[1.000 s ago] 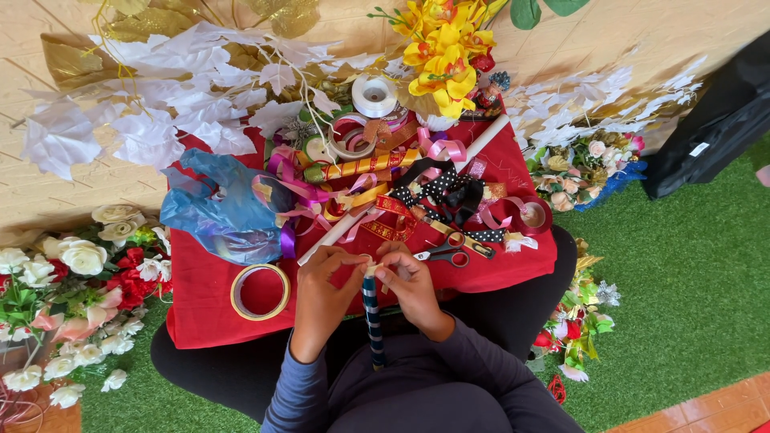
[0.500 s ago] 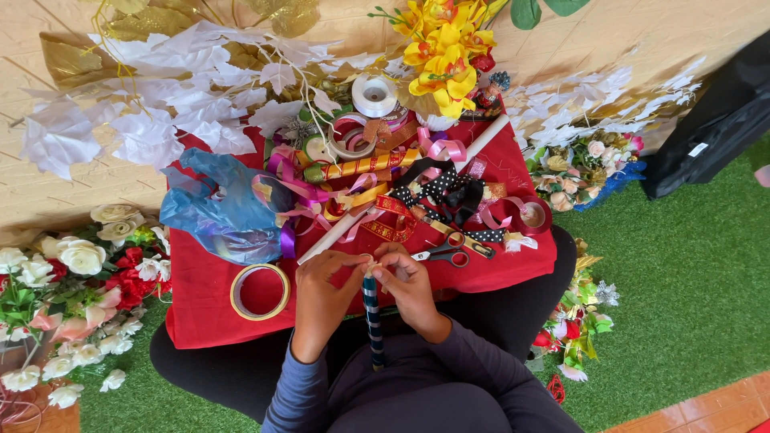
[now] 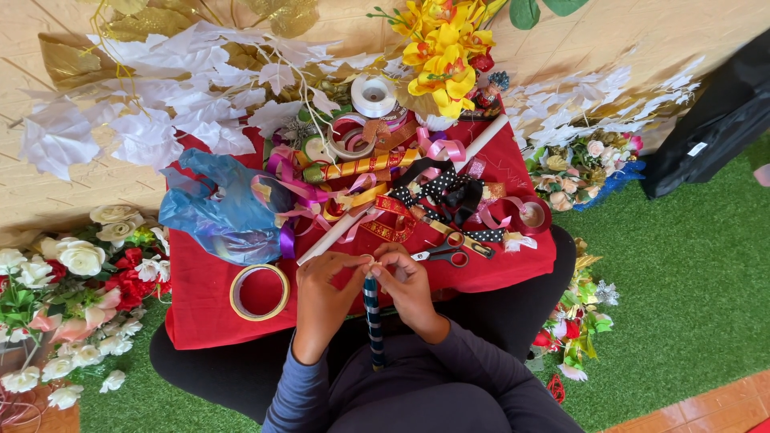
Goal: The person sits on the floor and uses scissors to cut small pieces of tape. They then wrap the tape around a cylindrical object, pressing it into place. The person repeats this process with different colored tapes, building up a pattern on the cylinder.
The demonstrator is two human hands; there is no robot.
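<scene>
Pinching striped stick (image 3: 373,321) top, between fingers (image 3: 362,267)

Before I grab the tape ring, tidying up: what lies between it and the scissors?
The left hand and right hand, pinching a striped ribbon; head view.

One head view — straight down, close over red table (image 3: 200,305)

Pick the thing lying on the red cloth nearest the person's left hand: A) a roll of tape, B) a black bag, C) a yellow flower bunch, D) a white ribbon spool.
A: the roll of tape lies flat on the red cloth just beside the left hand, while both hands pinch the top of a striped stick.
</scene>
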